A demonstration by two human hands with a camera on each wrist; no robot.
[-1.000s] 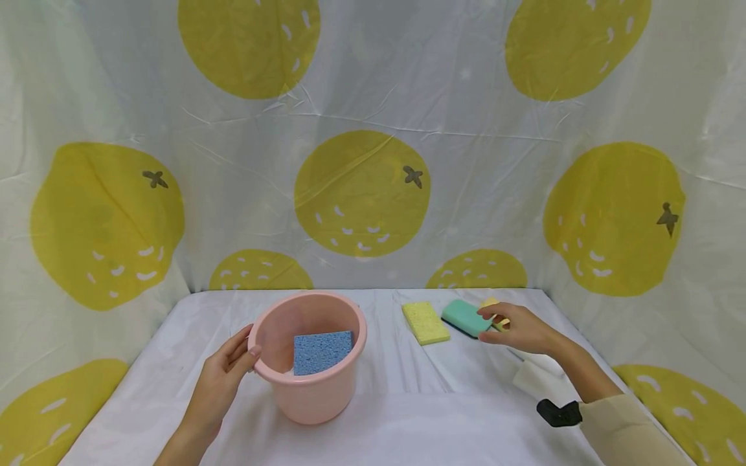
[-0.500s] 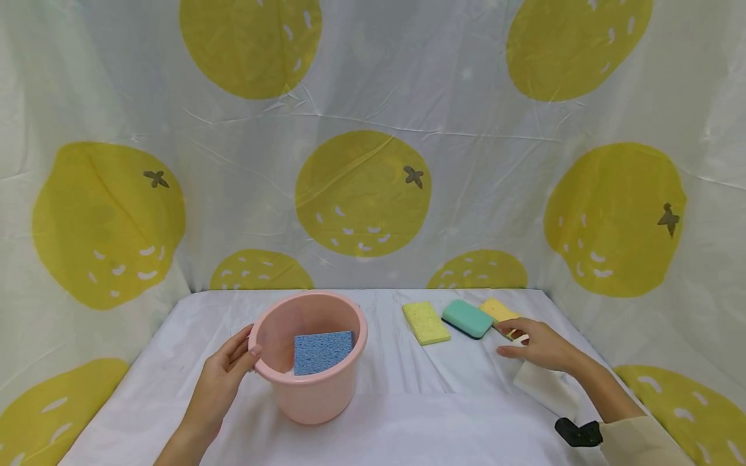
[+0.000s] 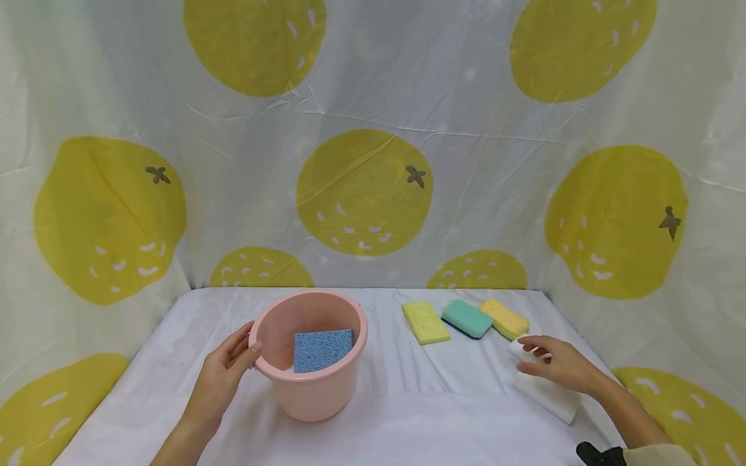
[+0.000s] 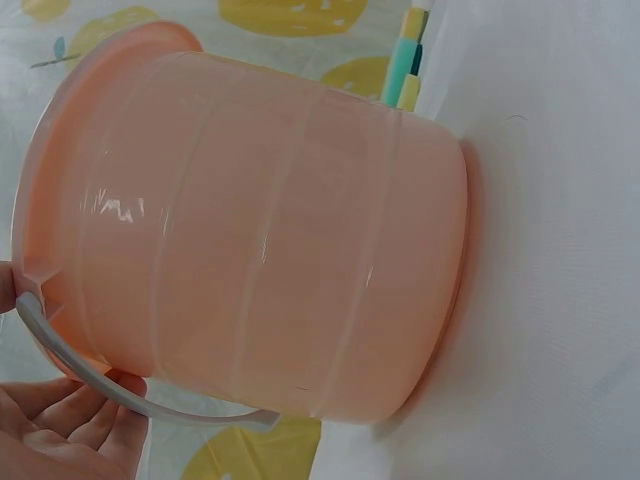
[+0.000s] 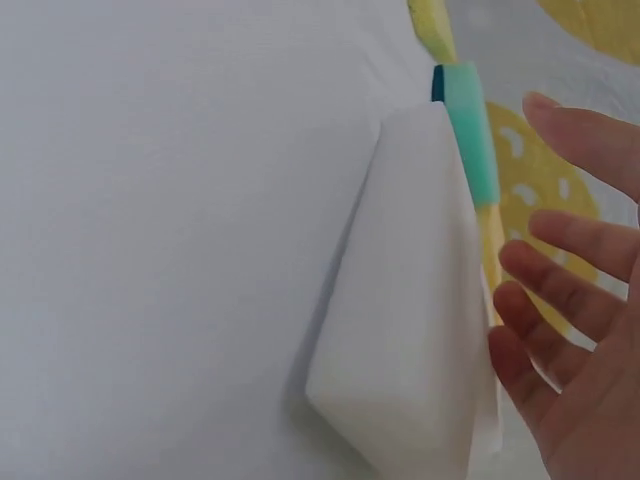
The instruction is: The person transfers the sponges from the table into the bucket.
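My left hand (image 3: 218, 372) grips the left rim of a pink plastic bucket (image 3: 315, 395), thumb over the edge. In the left wrist view its pale handle (image 4: 150, 405) hangs near the fingers. A blue sponge (image 3: 322, 351) lies inside the bucket. At the right, my right hand (image 3: 553, 364) hovers over a white foam block (image 3: 548, 396), thumb and fingers apart and holding nothing. The right wrist view shows these spread fingers (image 5: 570, 270) beside the white block (image 5: 400, 290), with another white edge behind it.
Beyond the right hand lie a yellow-orange sponge (image 3: 504, 317), a teal sponge (image 3: 467, 318) with a dark underside and a lime-yellow sponge (image 3: 426, 322). A white cloth (image 3: 402, 427) covers the table. Lemon-print curtains (image 3: 489, 194) enclose the back and sides.
My right hand has moved right and nearer, from beside the teal sponge to over the white foam block, uncovering the yellow-orange sponge. The left hand and bucket stay in place.
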